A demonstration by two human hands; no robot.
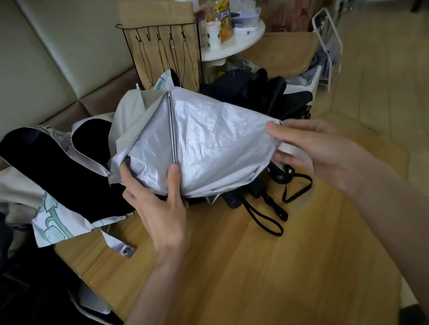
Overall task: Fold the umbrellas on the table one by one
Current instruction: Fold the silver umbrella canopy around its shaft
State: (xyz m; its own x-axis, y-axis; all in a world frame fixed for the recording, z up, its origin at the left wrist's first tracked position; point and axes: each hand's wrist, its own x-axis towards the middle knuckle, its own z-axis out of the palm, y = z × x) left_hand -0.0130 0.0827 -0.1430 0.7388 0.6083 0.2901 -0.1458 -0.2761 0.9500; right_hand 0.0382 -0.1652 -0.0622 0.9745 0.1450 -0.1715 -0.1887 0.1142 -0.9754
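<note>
On the smooth, grained, honey-coloured wooden table (pixel 227 274), a glossy silver fabric umbrella (pixel 212 139) is held half-collapsed at the far end, over a heap of other umbrellas. Its lower hem is grasped by the left hand (pixel 157 204), the thumb laid beside a thin straight metal rib (pixel 172 129). Its right corner is pinched by the right hand (pixel 317 152).

The fabric looks thin, crinkled and slippery, so a pleat could be lost from either grip. The rib could be bent if the panel is forced against its hinge.

Beneath, looped black cord wrist straps (pixel 262 211) lie tangled among matte black handles, and one could be snagged and dragged along. To the left a floppy black-lined umbrella with green-printed white cloth (pixel 46 174) is spread, and behind lies a limp black umbrella (pixel 249 87).
</note>
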